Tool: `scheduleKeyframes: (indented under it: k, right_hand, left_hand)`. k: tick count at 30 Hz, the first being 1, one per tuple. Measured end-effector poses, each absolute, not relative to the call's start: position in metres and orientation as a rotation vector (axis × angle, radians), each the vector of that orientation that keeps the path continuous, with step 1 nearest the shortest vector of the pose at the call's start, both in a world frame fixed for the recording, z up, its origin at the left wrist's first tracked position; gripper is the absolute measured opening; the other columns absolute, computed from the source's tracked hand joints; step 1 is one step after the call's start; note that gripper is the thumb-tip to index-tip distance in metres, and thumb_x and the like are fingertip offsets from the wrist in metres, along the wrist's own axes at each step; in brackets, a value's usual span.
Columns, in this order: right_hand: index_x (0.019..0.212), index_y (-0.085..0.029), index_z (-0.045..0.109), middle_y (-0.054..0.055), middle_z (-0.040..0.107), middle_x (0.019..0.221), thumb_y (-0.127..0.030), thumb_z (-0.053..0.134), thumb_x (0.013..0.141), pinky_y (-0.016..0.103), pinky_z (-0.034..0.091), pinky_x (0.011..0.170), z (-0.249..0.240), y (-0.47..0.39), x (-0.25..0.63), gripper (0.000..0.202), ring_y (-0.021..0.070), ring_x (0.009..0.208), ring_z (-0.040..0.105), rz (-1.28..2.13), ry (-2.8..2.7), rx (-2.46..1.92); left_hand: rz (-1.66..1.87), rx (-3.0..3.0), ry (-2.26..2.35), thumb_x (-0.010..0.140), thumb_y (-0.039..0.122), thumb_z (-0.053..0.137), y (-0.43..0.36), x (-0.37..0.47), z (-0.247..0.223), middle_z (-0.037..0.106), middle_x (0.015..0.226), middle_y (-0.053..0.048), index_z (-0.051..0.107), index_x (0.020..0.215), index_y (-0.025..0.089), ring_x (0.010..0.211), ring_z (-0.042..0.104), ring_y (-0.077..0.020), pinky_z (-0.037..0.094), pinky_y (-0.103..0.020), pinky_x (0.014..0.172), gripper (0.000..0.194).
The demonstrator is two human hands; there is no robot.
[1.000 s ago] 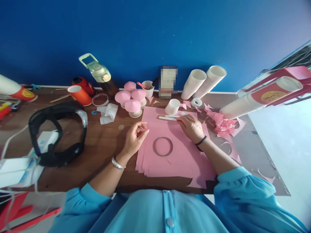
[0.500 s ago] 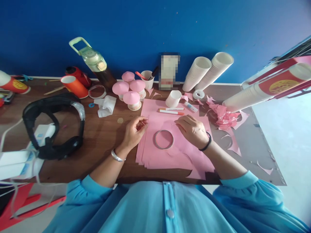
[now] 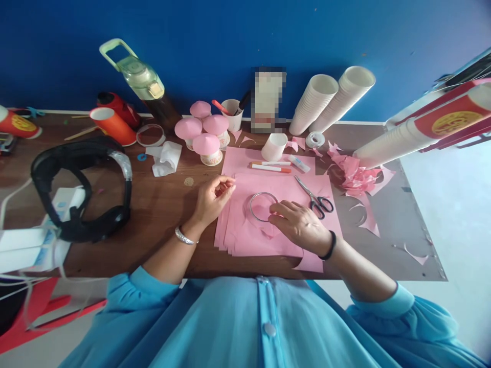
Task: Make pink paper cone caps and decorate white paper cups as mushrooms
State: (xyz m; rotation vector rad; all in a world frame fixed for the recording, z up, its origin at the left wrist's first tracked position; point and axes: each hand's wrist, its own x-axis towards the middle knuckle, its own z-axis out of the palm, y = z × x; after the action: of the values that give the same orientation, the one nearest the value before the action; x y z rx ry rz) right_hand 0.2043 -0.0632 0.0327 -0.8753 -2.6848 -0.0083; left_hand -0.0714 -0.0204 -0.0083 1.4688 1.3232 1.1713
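The right hand [image 3: 299, 225] is now pinching the right edge of a thin gray ring [image 3: 250, 207], which is tilting up from the pink paper sheets [image 3: 245, 241] instead of lying flat, so the ring is no longer resting fully on them. Scissors [image 3: 311, 194] are showing at right. The left hand [image 3: 214, 200] is curling beside the sheets' left edge; whether it is holding anything, I cannot tell.

One head-worn camera looks forward and down from close above the near side of the pink paper sheets [image 3: 247, 240], taking in the blue buttoned shirt [image 3: 215, 324] before them and the blue wall [image 3: 215, 46] beyond.
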Motion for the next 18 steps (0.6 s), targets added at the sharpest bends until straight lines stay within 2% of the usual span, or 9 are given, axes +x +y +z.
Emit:
scheduleKeyframes:
  k: [4, 8, 12, 16, 18]
  right_hand:
    - [0.095, -0.019, 0.07, 0.007, 0.073, 0.102, -0.008, 0.058, 0.098, 0.029, 0.046, 0.069, 0.044, -0.061, 0.205, 0.017, 0.0182, 0.087, 0.062, -0.158, -2.483, -0.928]
    - [0.096, -0.019, 0.071, 0.005, 0.075, 0.098, -0.013, 0.062, 0.099, 0.03, 0.048, 0.071, 0.049, -0.06, 0.193, 0.011, 0.0179, 0.087, 0.066, -0.208, -2.397, -0.923]
    - [0.095, -0.018, 0.07, 0.005, 0.076, 0.101, -0.013, 0.061, 0.1, 0.03, 0.048, 0.068, 0.045, -0.058, 0.181, 0.012, 0.0158, 0.082, 0.066, -0.199, -2.482, -0.804]
    - [0.118, -0.016, 0.069, 0.009, 0.076, 0.111, -0.01, 0.062, 0.098, 0.031, 0.05, 0.071, 0.041, -0.058, 0.187, 0.022, 0.0183, 0.089, 0.068, -0.26, -2.496, -0.791]
    - [0.119, -0.014, 0.068, 0.01, 0.076, 0.109, -0.011, 0.064, 0.097, 0.031, 0.051, 0.073, 0.039, -0.06, 0.199, 0.023, 0.0196, 0.091, 0.069, -0.258, -2.466, -0.874]
  left_hand:
    - [1.135, 1.435, 1.253, 0.09, 0.047, 0.07, -0.023, -0.073, 0.001, 0.068, 0.083, -0.003, 0.071, 0.099, 0.017, 0.066, 0.06, -0.011, 0.048, -0.022, 0.059, 0.032]
    - [0.938, 1.383, 1.072, 0.092, 0.061, 0.062, -0.03, -0.069, 0.015, 0.072, 0.093, -0.007, 0.069, 0.111, 0.016, 0.064, 0.062, -0.0112, 0.046, -0.021, 0.052, 0.049]
    - [0.78, 1.411, 1.126, 0.089, 0.06, 0.068, -0.039, -0.065, 0.023, 0.071, 0.085, -0.004, 0.069, 0.107, 0.016, 0.066, 0.066, -0.0133, 0.05, -0.021, 0.053, 0.047]
    - [0.791, 1.354, 1.28, 0.087, 0.061, 0.069, -0.042, -0.083, 0.034, 0.069, 0.077, -0.002, 0.069, 0.105, 0.016, 0.059, 0.065, -0.0125, 0.054, -0.022, 0.053, 0.048]
    - [0.823, 1.327, 1.405, 0.088, 0.06, 0.068, -0.041, -0.101, 0.041, 0.068, 0.074, -0.001, 0.07, 0.104, 0.015, 0.054, 0.062, -0.0107, 0.054, -0.022, 0.051, 0.048]
